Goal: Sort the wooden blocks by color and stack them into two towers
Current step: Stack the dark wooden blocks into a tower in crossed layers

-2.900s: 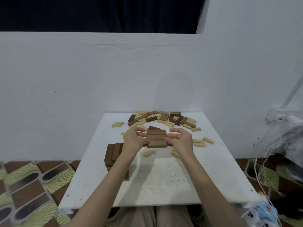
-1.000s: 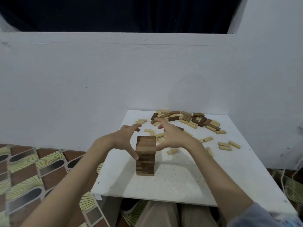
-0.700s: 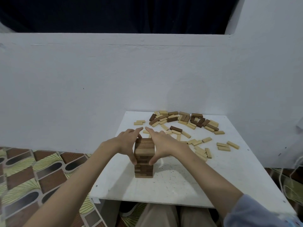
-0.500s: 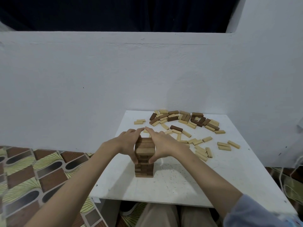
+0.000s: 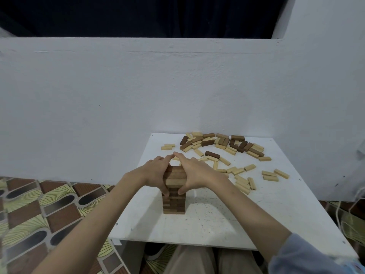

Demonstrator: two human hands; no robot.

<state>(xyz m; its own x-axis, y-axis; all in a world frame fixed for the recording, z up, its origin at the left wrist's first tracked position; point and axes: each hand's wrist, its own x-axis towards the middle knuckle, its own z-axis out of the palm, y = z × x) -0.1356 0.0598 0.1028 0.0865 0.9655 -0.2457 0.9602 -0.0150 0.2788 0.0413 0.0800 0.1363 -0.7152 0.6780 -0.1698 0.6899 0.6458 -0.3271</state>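
Upright, the dark-brown block tower has its top clasped by left hand and right hand.

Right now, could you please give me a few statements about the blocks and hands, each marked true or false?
1. Both hands, left and right, clasp the top of the dark tower. True.
2. A light tower stands beside it. False: the light blocks lie loose on the table.
3. Dark blocks remain unsorted by the wall. True.
4. The tower stands at the table's far right corner. False: it stands near the front left.
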